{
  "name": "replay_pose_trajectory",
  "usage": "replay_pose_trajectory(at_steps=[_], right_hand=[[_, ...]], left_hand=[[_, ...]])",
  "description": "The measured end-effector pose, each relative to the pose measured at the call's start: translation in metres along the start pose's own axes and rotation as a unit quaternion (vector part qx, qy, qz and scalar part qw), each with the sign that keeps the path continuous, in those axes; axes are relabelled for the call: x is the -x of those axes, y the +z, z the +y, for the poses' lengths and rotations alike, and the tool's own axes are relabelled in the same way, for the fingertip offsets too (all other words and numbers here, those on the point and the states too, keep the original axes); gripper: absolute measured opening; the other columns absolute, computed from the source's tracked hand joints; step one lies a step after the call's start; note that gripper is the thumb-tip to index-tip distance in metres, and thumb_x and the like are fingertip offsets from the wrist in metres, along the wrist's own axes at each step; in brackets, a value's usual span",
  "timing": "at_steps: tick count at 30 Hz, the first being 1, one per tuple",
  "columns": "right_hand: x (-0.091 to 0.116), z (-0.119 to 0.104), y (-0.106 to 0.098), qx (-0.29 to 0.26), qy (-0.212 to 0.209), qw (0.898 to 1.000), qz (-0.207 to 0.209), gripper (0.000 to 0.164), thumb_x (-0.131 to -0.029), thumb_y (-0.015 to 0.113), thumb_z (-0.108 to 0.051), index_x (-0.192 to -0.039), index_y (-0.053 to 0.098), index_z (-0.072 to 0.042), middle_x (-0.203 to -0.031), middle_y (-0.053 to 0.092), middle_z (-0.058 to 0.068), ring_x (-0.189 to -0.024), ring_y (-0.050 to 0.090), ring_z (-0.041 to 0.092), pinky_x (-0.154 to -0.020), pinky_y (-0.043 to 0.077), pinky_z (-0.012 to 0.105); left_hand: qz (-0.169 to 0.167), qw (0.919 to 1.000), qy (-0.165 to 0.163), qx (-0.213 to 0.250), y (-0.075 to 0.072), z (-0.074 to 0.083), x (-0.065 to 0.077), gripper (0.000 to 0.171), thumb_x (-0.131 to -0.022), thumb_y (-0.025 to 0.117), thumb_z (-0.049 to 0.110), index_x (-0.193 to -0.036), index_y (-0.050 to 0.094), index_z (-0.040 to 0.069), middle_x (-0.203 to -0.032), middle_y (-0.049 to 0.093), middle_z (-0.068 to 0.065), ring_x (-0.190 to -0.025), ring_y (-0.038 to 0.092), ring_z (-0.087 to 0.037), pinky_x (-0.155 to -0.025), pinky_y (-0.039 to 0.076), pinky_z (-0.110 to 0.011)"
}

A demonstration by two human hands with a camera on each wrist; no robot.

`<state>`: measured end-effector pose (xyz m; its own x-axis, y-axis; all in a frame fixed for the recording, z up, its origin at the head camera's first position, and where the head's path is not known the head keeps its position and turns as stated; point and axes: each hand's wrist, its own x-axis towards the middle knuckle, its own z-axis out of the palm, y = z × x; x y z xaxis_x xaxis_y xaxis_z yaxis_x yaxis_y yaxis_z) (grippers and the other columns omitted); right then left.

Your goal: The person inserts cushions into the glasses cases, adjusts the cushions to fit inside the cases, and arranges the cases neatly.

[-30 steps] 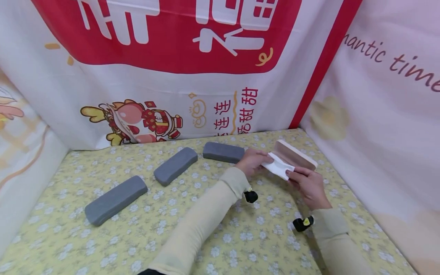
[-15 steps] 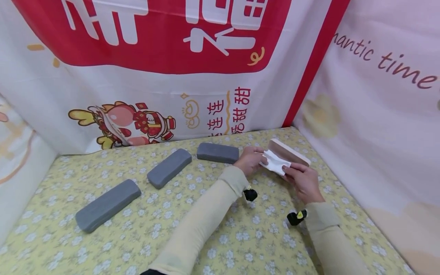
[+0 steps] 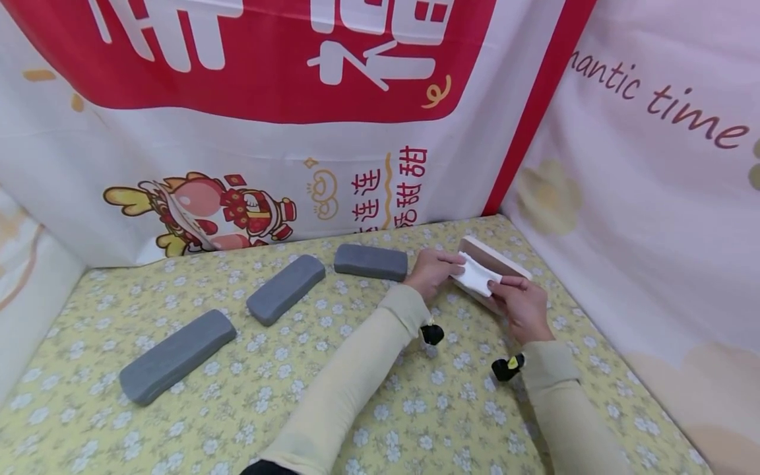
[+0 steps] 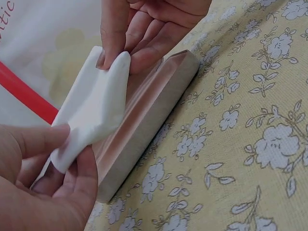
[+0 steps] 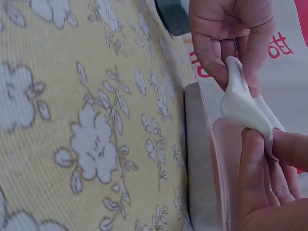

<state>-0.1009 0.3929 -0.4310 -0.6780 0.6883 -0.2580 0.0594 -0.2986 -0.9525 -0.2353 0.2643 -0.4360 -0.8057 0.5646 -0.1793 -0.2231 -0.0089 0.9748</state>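
- The left hand (image 3: 432, 270) pinched one end of a white cloth (image 3: 477, 278) between thumb and fingers (image 4: 79, 166).
- The right hand (image 3: 522, 305) pinched the other end of the cloth, thumb against curled fingers (image 5: 255, 163).
- The cloth hung stretched between both hands, over the open pinkish inside of a case (image 3: 500, 264).
- The case lay open at the far right of the flowered yellow sheet (image 3: 380, 409), near the corner where the banner (image 3: 267, 79) met the pale side wall (image 3: 653, 198).
- Three closed grey cases lay in a row to the left: one (image 3: 371, 261) just beside the left hand, a second (image 3: 286, 288) further left, a third (image 3: 176, 355) nearest the left edge.
- Both arms wore cream sleeves (image 3: 350, 389).
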Motion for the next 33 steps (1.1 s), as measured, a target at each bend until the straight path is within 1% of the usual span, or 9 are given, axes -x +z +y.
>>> replay_pose_trajectory(at_steps=[5, 8, 11, 16, 20, 24, 27, 30, 33], right_hand=[[-0.007, 0.003, -0.001, 0.001, 0.002, 1.000, 0.019, 0.022, -0.084, 0.076, 0.009, -0.101, 0.063, 0.005, -0.086, 0.065, 0.007, -0.070, 0.072, 0.015, -0.071, 0.060, 0.027], [-0.010, 0.004, 0.000, 0.010, 0.000, 1.000, 0.024, 0.023, -0.085, 0.075, 0.010, -0.105, 0.064, 0.006, -0.087, 0.065, 0.008, -0.070, 0.072, 0.014, -0.072, 0.060, 0.027], [-0.011, 0.005, 0.000, 0.028, -0.004, 0.999, 0.023, 0.026, -0.087, 0.072, 0.009, -0.111, 0.063, 0.010, -0.087, 0.064, 0.008, -0.070, 0.071, 0.013, -0.071, 0.060, 0.026], [-0.010, 0.005, 0.000, 0.059, -0.008, 0.998, 0.016, 0.031, -0.091, 0.068, 0.007, -0.120, 0.060, 0.014, -0.079, 0.066, 0.003, -0.066, 0.069, 0.010, -0.067, 0.060, 0.024], [-0.008, 0.005, -0.001, 0.059, -0.003, 0.998, 0.013, 0.035, -0.092, 0.066, 0.007, -0.125, 0.058, 0.015, -0.077, 0.068, 0.002, -0.066, 0.070, 0.011, -0.069, 0.060, 0.025], [-0.006, 0.004, -0.004, 0.051, 0.005, 0.999, 0.009, 0.037, -0.093, 0.065, 0.008, -0.128, 0.057, 0.015, -0.082, 0.070, 0.003, -0.069, 0.071, 0.013, -0.072, 0.060, 0.028], [-0.006, 0.003, -0.008, 0.039, 0.010, 0.999, 0.000, 0.037, -0.093, 0.064, 0.009, -0.129, 0.057, 0.015, -0.085, 0.070, 0.005, -0.071, 0.072, 0.015, -0.074, 0.060, 0.028], [-0.004, 0.002, -0.013, 0.025, 0.013, 0.999, -0.022, 0.038, -0.093, 0.063, 0.009, -0.129, 0.055, 0.017, -0.085, 0.071, 0.008, -0.074, 0.072, 0.016, -0.075, 0.060, 0.028], [-0.001, 0.000, -0.018, 0.028, 0.014, 0.999, -0.041, 0.038, -0.095, 0.063, 0.008, -0.130, 0.053, 0.018, -0.085, 0.072, 0.011, -0.076, 0.073, 0.016, -0.075, 0.060, 0.027]], left_hand=[[-0.032, 0.9994, -0.010, -0.001, 0.002, -0.003, -0.006, 0.023, -0.084, 0.079, -0.002, -0.106, 0.079, 0.004, -0.111, 0.072, -0.004, -0.091, 0.068, -0.013, -0.083, 0.058, -0.032], [-0.055, 0.9984, -0.016, 0.008, 0.001, -0.005, -0.008, 0.027, -0.084, 0.078, -0.004, -0.111, 0.076, 0.000, -0.118, 0.069, -0.008, -0.095, 0.068, -0.016, -0.084, 0.058, -0.032], [-0.078, 0.9968, -0.020, 0.003, 0.001, -0.005, -0.009, 0.031, -0.085, 0.077, -0.003, -0.116, 0.073, -0.003, -0.126, 0.065, -0.010, -0.103, 0.067, -0.018, -0.088, 0.057, -0.031], [-0.108, 0.9937, -0.024, -0.021, 0.000, -0.004, -0.007, 0.045, -0.087, 0.078, 0.003, -0.128, 0.064, -0.007, -0.138, 0.058, -0.013, -0.121, 0.059, -0.023, -0.096, 0.053, -0.034], [-0.127, 0.9905, -0.025, -0.048, 0.001, -0.002, -0.004, 0.056, -0.087, 0.078, 0.009, -0.136, 0.057, -0.007, -0.144, 0.052, -0.017, -0.128, 0.054, -0.028, -0.101, 0.050, -0.036], [-0.135, 0.9852, -0.010, -0.105, 0.002, 0.000, -0.003, 0.059, -0.089, 0.078, 0.018, -0.139, 0.057, -0.004, -0.146, 0.051, -0.016, -0.134, 0.048, -0.028, -0.105, 0.046, -0.036], [-0.137, 0.9821, 0.000, -0.130, 0.002, 0.002, -0.003, 0.059, -0.089, 0.078, 0.022, -0.139, 0.058, -0.002, -0.146, 0.052, -0.015, -0.138, 0.043, -0.028, -0.108, 0.043, -0.038], [-0.139, 0.9824, 0.002, -0.124, 0.001, 0.004, -0.003, 0.058, -0.090, 0.077, 0.020, -0.139, 0.057, -0.002, -0.146, 0.052, -0.014, -0.138, 0.043, -0.029, -0.110, 0.041, -0.040], [-0.129, 0.9843, 0.004, -0.120, 0.001, 0.004, -0.004, 0.053, -0.091, 0.076, 0.019, -0.137, 0.060, -0.001, -0.142, 0.056, -0.012, -0.136, 0.045, -0.028, -0.110, 0.041, -0.039]])
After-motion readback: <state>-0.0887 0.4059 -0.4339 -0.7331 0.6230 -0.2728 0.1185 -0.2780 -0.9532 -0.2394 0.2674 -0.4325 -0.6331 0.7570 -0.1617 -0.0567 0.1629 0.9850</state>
